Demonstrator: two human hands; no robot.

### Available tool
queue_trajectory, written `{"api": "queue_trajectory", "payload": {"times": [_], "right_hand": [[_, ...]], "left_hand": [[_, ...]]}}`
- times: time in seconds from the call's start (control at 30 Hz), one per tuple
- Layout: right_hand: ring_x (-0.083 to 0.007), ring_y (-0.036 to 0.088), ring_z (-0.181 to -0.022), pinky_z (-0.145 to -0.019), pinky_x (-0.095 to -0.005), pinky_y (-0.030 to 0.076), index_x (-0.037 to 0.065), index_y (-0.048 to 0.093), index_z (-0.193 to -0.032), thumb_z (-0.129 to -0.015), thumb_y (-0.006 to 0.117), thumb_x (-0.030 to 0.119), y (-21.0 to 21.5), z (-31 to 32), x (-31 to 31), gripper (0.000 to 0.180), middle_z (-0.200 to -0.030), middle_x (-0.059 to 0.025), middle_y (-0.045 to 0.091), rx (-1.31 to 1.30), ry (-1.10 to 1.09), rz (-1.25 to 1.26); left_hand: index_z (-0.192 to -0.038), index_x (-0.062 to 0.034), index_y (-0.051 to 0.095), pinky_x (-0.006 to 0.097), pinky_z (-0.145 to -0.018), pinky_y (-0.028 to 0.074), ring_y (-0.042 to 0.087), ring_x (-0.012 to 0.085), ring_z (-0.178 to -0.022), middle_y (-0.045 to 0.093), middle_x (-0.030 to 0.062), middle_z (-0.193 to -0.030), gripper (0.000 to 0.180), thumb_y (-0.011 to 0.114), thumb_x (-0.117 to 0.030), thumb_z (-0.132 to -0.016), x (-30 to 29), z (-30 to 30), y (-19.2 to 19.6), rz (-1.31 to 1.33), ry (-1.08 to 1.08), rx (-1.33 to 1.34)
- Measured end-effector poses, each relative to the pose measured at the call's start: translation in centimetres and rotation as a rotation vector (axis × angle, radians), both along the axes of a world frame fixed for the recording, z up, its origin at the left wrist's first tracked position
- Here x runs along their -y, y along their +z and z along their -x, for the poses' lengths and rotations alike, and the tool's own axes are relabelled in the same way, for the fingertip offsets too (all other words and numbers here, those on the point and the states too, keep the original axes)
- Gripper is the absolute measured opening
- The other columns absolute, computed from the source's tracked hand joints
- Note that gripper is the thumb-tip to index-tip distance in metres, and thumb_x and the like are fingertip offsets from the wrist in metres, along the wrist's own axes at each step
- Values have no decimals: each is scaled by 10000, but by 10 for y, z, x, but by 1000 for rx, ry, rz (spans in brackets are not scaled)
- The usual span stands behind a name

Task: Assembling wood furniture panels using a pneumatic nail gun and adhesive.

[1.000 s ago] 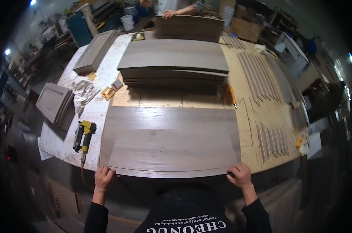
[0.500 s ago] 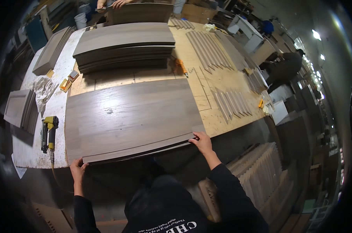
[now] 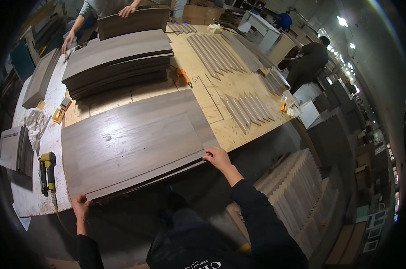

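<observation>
A wide grey-brown wood panel (image 3: pixel 135 130) lies flat at the near side of the workbench. Along its front edge runs a long thin wood strip (image 3: pixel 147 175). Fingers of my left hand (image 3: pixel 81 208) are closed at the strip's left end, by the panel's near left corner. My right hand (image 3: pixel 218 158) pinches the strip's right end, thumb and fingers together. Dark gaps show below the strip, and I cannot tell whether it touches the panel all along. A yellow and black nail gun (image 3: pixel 47 172) with a hose stands left of the panel.
Behind the panel rises a stack of similar panels (image 3: pixel 117 54). Mitred strips (image 3: pixel 247 110) and an orange tool (image 3: pixel 184 77) lie to the right. Across the bench a co-worker's hand (image 3: pixel 127 10) rests on an upright panel (image 3: pixel 133 23). More strips (image 3: pixel 297 188) stand below, right.
The view has shifted, moving the bench leftward in the picture. Both my hands stay at the strip's ends. The co-worker's other hand now reaches down beside the panel stack.
</observation>
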State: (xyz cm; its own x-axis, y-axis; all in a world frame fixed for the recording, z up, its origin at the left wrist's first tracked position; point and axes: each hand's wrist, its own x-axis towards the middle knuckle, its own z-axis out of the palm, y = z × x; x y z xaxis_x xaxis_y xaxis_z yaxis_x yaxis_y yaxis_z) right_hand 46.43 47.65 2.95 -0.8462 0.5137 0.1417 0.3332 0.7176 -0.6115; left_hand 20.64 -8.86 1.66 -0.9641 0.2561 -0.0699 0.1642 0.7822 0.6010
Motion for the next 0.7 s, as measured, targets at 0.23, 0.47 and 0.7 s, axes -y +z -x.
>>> {"api": "queue_trajectory", "payload": {"times": [0.23,0.47,0.7], "right_hand": [[-283,607,-739,-661,-358,485,37,655,-920,-683,759,193,2,1,2,302,-791,-102,624,0,2,-7],[-276,608,-733,-656,-348,488,32,655,-917,-685,757,172,4,4,3,289,-782,-101,620,1,7,-7],[-287,615,-782,-688,-360,493,46,662,-931,-712,737,194,9,-10,-1,275,-821,-113,633,54,-26,-72]], "left_hand": [[-798,23,592,258,-609,491,596,106,-640,629,53,-685,201,696,101,-644,4,4,-9,-103,40,73],[-785,26,574,246,-606,512,586,97,-646,613,39,-699,175,630,152,-677,9,8,-16,-225,54,143],[-766,24,562,284,-592,479,562,113,-637,584,49,-647,156,664,97,-674,-10,7,-10,-119,-100,-44]]}}
